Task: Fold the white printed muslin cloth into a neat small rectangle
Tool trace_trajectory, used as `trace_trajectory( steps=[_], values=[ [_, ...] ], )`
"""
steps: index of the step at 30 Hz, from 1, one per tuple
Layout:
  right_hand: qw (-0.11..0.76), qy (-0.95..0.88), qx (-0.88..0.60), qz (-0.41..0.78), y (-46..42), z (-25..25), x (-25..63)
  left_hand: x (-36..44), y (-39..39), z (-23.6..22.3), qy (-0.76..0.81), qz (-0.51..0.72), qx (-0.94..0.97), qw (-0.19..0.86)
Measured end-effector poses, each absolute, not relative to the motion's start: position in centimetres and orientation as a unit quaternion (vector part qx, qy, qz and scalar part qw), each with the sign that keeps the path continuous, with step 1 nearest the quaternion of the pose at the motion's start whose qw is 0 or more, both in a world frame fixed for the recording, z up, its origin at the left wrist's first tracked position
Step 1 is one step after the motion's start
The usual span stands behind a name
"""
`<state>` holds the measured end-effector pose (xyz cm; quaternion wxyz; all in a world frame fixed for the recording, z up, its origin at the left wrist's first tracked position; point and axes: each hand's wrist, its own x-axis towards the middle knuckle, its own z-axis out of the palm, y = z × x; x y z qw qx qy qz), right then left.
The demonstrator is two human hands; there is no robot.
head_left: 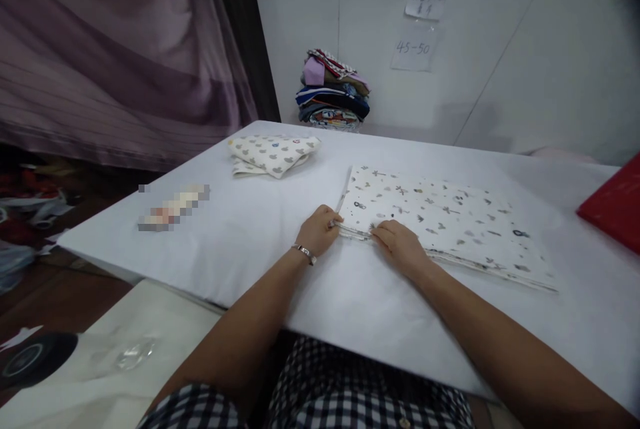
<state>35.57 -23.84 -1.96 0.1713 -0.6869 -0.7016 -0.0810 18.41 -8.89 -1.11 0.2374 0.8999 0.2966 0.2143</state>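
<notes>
A white cloth with small dark prints [440,216] lies folded flat on the white table [250,236]. My left hand [317,230], with a bracelet at the wrist, pinches the cloth's near left corner with closed fingers. My right hand [400,246] grips the near edge just to the right, fingers curled onto the cloth. Both hands sit close together at that corner.
A second folded cloth with heart prints [273,154] lies at the table's far left. A stack of folded fabrics [334,90] stands against the wall. A red item [615,206] sits at the right edge. A pink curtain [115,56] hangs left.
</notes>
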Motion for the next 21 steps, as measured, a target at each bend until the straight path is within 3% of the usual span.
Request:
trace_trajectory(
  steps=[9, 21],
  values=[
    [0.148, -0.71, -0.685, -0.067, -24.0, -1.8, 35.3, 17.1, -8.1, -1.0, 0.235, 0.157, 0.929, 0.239],
    [0.158, -0.699, -0.694, -0.07, -24.1, -1.9, 35.0, 17.4, -8.5, -1.0, 0.255, 0.18, 0.943, 0.111]
  ],
)
